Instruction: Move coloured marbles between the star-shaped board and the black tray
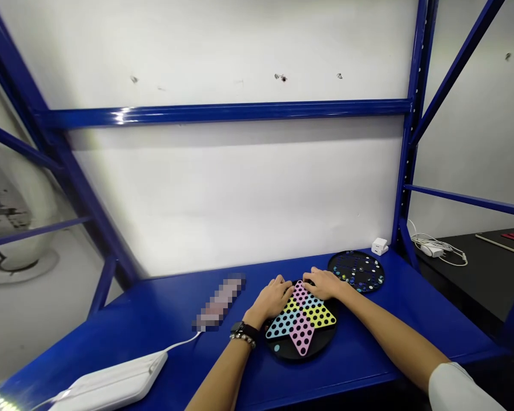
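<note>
Star board [301, 319] is on its round black base [321, 347], just front-left of the dark round tray [350, 262]. Prob light, stiff plastic, kinda slippery imo, not v fragile; best grip = opposite edges. L hand [275, 297] is on the side away from the tray, R hand [322, 283] tray side, fingers bent, can't tell if clamped or resting. Pink/lt blue/yellow pts w/ dark holes.

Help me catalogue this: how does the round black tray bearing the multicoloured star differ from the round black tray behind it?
The star tray carries a pink, blue and yellow star-shaped board; the rear tray holds small scattered pieces. The star tray lies closer; the rear tray, farther back and right. Both are round and black.
</note>
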A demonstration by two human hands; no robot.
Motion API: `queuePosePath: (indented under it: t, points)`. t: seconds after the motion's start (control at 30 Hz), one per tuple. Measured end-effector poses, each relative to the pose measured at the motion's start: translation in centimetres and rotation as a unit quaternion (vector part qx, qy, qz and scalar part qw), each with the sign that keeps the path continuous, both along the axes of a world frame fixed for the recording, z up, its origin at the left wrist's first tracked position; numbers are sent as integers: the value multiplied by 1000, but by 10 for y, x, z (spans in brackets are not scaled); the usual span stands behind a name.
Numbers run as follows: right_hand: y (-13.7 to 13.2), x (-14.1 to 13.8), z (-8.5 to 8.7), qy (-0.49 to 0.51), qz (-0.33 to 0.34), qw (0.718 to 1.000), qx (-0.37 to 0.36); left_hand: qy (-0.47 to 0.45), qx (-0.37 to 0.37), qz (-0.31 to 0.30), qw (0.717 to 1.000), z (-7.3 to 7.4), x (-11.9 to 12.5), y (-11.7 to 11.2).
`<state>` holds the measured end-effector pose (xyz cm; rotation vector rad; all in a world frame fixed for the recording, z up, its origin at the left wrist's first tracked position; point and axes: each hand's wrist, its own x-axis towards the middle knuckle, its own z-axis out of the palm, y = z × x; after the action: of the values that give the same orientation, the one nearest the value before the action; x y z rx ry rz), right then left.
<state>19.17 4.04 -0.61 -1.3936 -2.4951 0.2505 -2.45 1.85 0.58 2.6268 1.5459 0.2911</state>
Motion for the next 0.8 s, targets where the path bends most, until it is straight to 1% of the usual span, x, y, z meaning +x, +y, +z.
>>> queuePosePath:
  t: [0.1, 0.33, 0.6, 0.8]
  points:
    - [4, -2, 0, 3, 4, 1000, 3, 6, -3, -11, 1000, -1, -1, 2]
    - [8, -5, -1, 28, 0, 1000, -4, -7, -7, 1, 1000, -2, -1, 6]
    - [8, -5, -1, 24, -10, 1000, -2, 10, -19, 30, 999, 0, 1, 4]
    - [10, -6, -4, 37, -28, 999, -1, -5, -35, 54, 998, 3, 2, 4]
